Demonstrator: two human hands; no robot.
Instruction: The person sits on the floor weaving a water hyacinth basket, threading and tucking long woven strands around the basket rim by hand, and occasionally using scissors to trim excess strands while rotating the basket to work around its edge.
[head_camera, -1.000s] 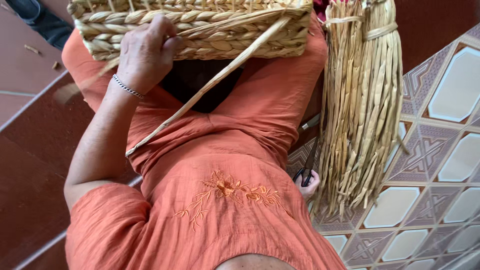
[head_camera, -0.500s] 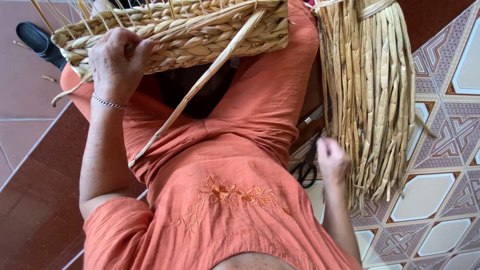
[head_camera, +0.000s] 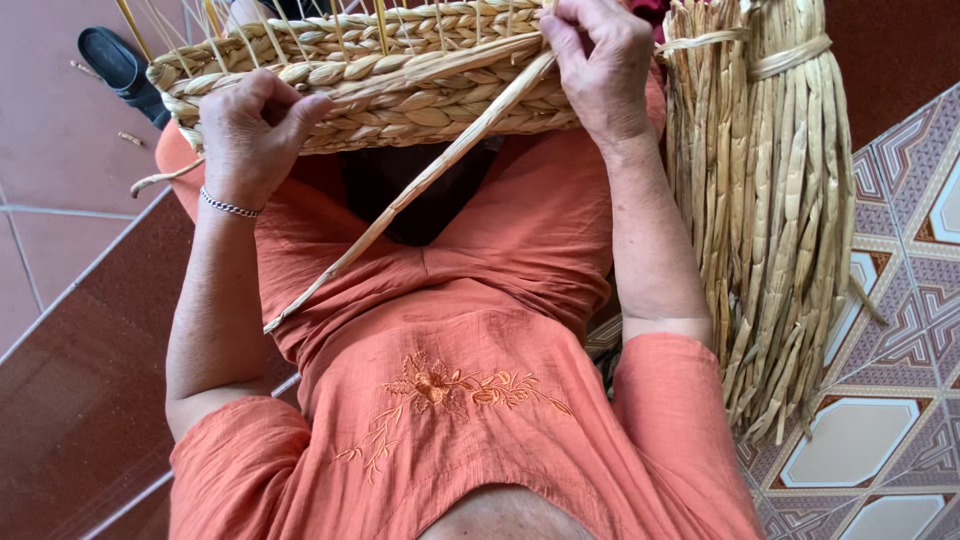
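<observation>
Woven basket (head_camera: 400, 90) rests on our lap at the top of the frame, a loose strand (head_camera: 400, 195) trailing down toward centre. We should keep that strand taut and flat as it tucks in. Our left hand (head_camera: 250, 130) curls closed over the braided rim at upper left; our right hand (head_camera: 600, 70) pinches the strand's upper end. A reed bundle (head_camera: 770, 220) stands at right.

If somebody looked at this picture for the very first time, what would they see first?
Probably the woven straw basket at the top, resting on the lap, with the left hand gripping its rim and the right hand pressing on its other side. A long loose straw strand slants down from it across the orange dress. To the right hangs a big tied bundle of dried straw, over the patterned tile floor.
</observation>
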